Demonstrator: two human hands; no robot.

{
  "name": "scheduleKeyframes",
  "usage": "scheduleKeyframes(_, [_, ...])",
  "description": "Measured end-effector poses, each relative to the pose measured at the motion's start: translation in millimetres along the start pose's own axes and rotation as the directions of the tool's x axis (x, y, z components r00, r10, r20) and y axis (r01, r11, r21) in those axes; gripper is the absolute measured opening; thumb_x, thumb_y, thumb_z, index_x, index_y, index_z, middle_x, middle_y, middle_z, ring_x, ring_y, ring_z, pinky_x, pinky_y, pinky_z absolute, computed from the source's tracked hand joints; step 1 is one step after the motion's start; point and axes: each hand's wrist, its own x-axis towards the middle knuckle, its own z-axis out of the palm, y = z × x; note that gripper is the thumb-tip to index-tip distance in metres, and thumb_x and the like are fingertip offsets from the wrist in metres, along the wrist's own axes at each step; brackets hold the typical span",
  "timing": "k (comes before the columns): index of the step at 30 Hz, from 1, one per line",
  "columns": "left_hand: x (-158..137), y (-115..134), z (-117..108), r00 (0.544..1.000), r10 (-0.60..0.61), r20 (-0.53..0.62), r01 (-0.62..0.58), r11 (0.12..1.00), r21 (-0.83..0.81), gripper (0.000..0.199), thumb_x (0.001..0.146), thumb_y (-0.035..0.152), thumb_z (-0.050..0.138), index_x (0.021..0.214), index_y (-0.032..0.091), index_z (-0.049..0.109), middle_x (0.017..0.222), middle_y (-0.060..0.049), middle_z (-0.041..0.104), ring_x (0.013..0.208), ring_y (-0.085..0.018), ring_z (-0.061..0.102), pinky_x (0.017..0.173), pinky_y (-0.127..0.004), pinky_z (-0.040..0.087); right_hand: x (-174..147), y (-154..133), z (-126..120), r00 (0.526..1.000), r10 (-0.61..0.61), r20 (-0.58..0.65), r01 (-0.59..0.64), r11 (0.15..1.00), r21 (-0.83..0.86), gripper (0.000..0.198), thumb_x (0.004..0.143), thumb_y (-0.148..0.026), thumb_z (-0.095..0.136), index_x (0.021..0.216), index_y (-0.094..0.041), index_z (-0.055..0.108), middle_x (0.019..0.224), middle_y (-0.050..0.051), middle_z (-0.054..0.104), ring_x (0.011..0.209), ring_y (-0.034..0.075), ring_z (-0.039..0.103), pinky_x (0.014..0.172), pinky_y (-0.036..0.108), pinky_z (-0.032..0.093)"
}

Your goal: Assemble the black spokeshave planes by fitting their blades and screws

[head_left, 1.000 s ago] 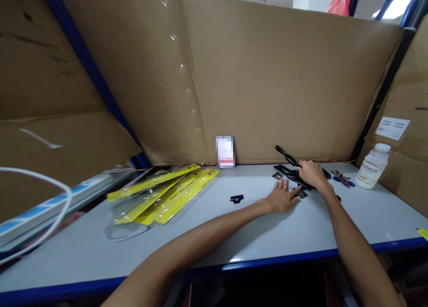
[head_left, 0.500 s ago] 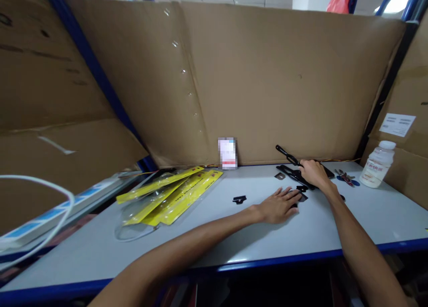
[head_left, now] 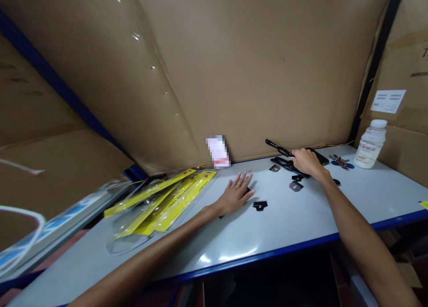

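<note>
My left hand (head_left: 236,193) lies palm down on the table with its fingers spread. Dark edges of a small black piece peek out from under it. Just right of it sits a small black bracket-like piece (head_left: 260,205). My right hand (head_left: 306,160) is closed around a black tool with a slotted, bar-like end (head_left: 279,147) that points up and left. Beneath that hand lie more black long-handled parts (head_left: 284,163), partly covered. A small black piece (head_left: 297,178) and two flat grey metal plates (head_left: 296,186) with cutouts rest close by.
Yellow-carded clear plastic packages (head_left: 177,204) lie at left, beside a white power strip (head_left: 56,226). A blurred-out phone-like object (head_left: 219,151) leans on the cardboard wall (head_left: 234,75). Keys (head_left: 341,161) and a white-capped bottle (head_left: 370,144) stand right. The table (head_left: 217,240) has a blue front edge.
My left hand has moved left, off the metal plate, which now shows, along with a black bracket-like piece. My right hand keeps its hold. The camera view has tilted down and turned slightly.
</note>
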Motion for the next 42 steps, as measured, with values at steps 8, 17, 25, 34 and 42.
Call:
scheduleKeyframes(8, [82.1, 86.7, 12.6, 0.995, 0.089, 0.034, -0.087, 0.995, -0.047, 0.088, 0.094, 0.077, 0.026, 0.162, 0.021, 0.021, 0.169, -0.017, 0.015, 0.156, -0.037, 0.007, 0.122, -0.064, 0.006, -0.9, 4.2, -1.6, 1.000, 0.026, 0.007, -0.026, 0.998, -0.066, 0.036, 0.103, -0.030, 0.042, 0.118, -0.013, 0.069, 0.118, 0.022, 0.071, 0.111, 0.033, 0.068, 0.088, 0.036, 0.047])
scheduleKeyframes(17, [68.0, 113.0, 6.9, 0.957, 0.269, 0.106, -0.268, 0.963, -0.021, 0.087, 0.095, 0.078, 0.021, 0.163, 0.024, 0.019, 0.170, -0.017, 0.013, 0.156, -0.040, 0.003, 0.122, -0.064, 0.009, 0.9, 3.7, 0.5, 0.999, 0.030, 0.015, -0.029, 0.998, -0.058, 0.036, 0.102, -0.029, 0.043, 0.120, -0.013, 0.070, 0.119, 0.022, 0.071, 0.113, 0.033, 0.067, 0.089, 0.036, 0.047])
scheduleKeyframes(25, [76.0, 133.6, -1.3, 0.881, 0.421, 0.218, -0.417, 0.907, -0.063, 0.073, 0.099, 0.072, 0.018, 0.162, 0.034, 0.020, 0.171, -0.003, 0.013, 0.154, -0.045, 0.002, 0.116, -0.076, 0.005, 1.3, 5.0, 2.9, 0.999, 0.030, 0.022, -0.028, 0.996, -0.085, 0.036, 0.101, -0.029, 0.043, 0.119, -0.014, 0.070, 0.118, 0.021, 0.072, 0.111, 0.032, 0.068, 0.088, 0.036, 0.048])
scheduleKeyframes(34, [42.6, 104.7, -2.5, 0.919, 0.349, 0.184, -0.335, 0.937, -0.103, 0.082, 0.095, 0.077, 0.022, 0.163, 0.032, 0.016, 0.170, -0.005, 0.011, 0.156, -0.040, 0.002, 0.118, -0.074, 0.006, 2.3, 5.1, 2.5, 0.999, 0.023, 0.047, -0.019, 0.996, -0.083, 0.034, 0.100, -0.029, 0.046, 0.116, -0.013, 0.071, 0.119, 0.022, 0.072, 0.112, 0.034, 0.067, 0.086, 0.037, 0.048])
scheduleKeyframes(42, [2.1, 59.9, -1.4, 0.965, 0.259, 0.032, -0.259, 0.966, -0.009, 0.066, 0.103, 0.064, 0.023, 0.162, 0.035, 0.018, 0.169, -0.003, 0.020, 0.157, -0.034, 0.009, 0.121, -0.069, 0.005, 4.4, 7.0, 5.0, 0.999, 0.015, 0.049, -0.013, 0.999, -0.043, 0.033, 0.100, -0.029, 0.046, 0.114, -0.014, 0.071, 0.118, 0.023, 0.071, 0.110, 0.033, 0.067, 0.087, 0.036, 0.045])
